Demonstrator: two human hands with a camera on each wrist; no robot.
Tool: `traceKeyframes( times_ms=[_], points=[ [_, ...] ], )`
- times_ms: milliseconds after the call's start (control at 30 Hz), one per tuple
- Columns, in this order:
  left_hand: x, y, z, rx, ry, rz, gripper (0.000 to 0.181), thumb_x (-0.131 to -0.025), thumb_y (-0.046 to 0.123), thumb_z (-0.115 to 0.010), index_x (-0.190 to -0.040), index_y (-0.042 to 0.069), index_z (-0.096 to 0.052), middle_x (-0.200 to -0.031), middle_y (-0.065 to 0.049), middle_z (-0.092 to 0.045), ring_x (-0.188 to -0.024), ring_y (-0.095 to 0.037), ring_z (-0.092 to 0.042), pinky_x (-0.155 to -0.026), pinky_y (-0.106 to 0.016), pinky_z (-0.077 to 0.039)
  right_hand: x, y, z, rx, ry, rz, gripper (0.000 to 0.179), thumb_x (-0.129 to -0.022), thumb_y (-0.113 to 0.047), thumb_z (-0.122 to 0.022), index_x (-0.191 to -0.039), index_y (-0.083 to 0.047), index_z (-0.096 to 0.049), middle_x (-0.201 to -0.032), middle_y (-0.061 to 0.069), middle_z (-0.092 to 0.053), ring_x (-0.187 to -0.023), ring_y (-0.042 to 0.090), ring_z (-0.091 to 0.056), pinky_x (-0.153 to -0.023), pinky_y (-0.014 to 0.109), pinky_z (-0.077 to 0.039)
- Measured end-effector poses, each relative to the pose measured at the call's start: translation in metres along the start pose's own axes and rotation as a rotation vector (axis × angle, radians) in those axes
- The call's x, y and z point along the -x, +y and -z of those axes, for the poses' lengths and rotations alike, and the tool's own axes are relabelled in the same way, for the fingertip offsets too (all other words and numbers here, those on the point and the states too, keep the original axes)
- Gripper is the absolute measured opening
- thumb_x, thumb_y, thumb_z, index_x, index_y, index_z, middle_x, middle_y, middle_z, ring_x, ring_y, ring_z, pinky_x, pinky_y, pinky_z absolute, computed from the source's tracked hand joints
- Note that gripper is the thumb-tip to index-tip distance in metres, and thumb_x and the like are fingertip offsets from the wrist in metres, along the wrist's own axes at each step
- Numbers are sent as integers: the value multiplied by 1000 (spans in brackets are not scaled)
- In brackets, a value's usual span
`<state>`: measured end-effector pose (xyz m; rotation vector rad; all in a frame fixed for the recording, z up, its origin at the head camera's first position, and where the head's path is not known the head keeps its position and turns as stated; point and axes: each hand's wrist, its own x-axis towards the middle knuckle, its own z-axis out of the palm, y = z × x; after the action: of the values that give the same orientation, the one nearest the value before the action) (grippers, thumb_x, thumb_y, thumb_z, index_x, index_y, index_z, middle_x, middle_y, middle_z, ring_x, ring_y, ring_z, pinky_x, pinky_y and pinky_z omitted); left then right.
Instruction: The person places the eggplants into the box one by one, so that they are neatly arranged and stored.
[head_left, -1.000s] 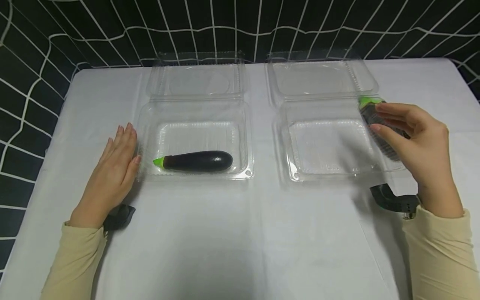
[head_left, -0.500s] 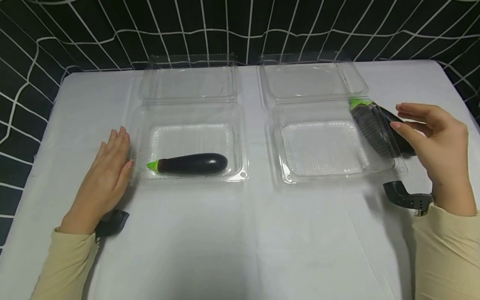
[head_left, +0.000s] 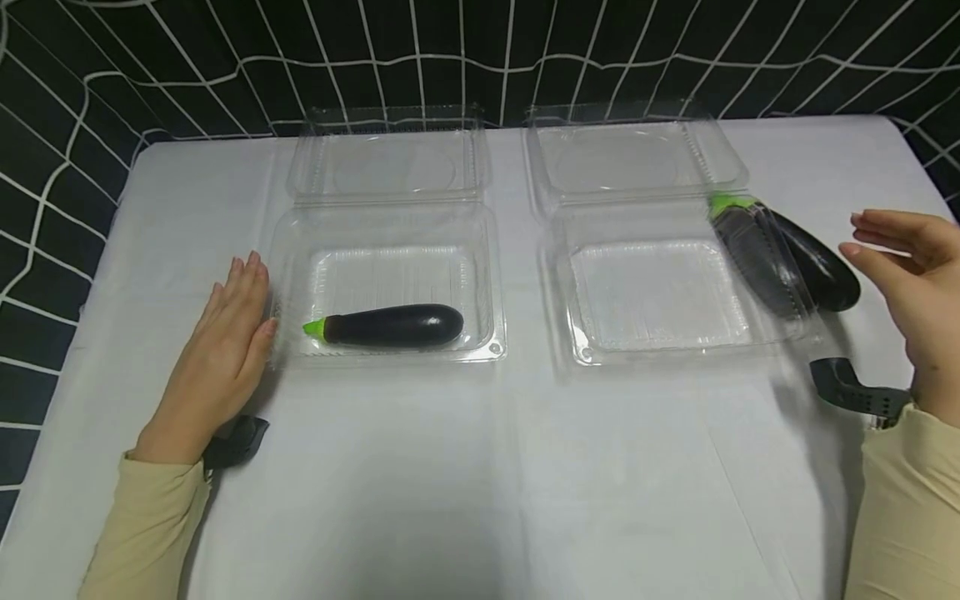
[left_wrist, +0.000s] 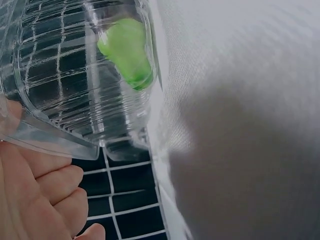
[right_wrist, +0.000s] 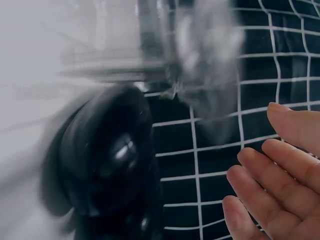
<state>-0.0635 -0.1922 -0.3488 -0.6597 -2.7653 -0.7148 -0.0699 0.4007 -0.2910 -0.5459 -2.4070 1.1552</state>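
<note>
A dark eggplant with a green stem [head_left: 394, 326] lies across the left clear plastic clamshell box [head_left: 390, 225]; its green end [left_wrist: 127, 55] appears through the plastic in the left wrist view. My left hand [head_left: 225, 354] rests, fingers straight, at that box's left edge. At the right side of the right clear clamshell box [head_left: 652, 287] is another eggplant [head_left: 817, 258], lying slantwise, green end far. Part shows through the plastic; whether it is one or two I cannot tell. To its right, my right hand [head_left: 918, 287] is apart from it, fingers loosely bent, holding nothing.
Both boxes stand with their lids [head_left: 390, 162] folded back toward the dark, white-gridded backdrop [head_left: 480, 83]. A white cloth covers the table [head_left: 450, 483]. Black straps [head_left: 858, 392] with camera mounts sit at both wrists.
My right hand has let go of the right eggplant and drawn away to the right, uncovering it. The left hand stays beside the left box.
</note>
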Motion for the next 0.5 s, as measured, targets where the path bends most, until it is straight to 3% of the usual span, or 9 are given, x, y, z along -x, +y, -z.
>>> traceKeyframes(
  times_ms=[267, 500],
  points=[
    [-2, 1, -1, 3, 4, -6, 56, -95, 6, -50, -143, -10, -27, -151, -22, -24, -142, -26, -14, -116, -40, -10, -5, 14, 4, 23, 13, -52, 38, -90, 1, -60, -122, -19, -63, -104, -21, -60, -91, -9, -53, -89, 12, -41],
    [-3, 2, 0, 5, 5, -3, 57, -95, 5, -51, -143, -9, -27, -150, -22, -25, -142, -26, -14, -116, -40, -10, -9, 25, 7, -59, 10, -81, 39, -89, 5, -59, -114, -25, -66, -97, -23, -61, -85, -9, -55, -80, 7, -41]
  ],
)
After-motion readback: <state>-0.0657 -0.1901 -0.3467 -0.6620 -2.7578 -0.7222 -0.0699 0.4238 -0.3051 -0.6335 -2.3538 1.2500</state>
